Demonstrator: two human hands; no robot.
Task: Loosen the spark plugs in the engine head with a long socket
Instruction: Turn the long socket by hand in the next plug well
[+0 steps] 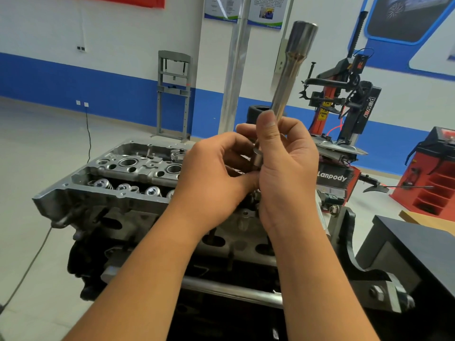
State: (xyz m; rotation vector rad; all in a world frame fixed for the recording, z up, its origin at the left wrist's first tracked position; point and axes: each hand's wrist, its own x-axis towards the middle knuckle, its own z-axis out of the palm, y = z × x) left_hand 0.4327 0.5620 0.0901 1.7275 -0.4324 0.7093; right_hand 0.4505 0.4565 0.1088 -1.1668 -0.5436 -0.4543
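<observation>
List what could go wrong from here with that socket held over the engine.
1. The long socket is held upright above the engine head by the right hand; a slip could drop it onto the exposed valve springs.
2. The left hand works at its lower end; whatever it fits there could fall into an open plug hole.

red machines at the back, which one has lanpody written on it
The tire changer right behind the hands, with the upright black-and-red column. Its black panel reads "Lanpody". The red cabinet at the far right edge shows no such name.
</observation>
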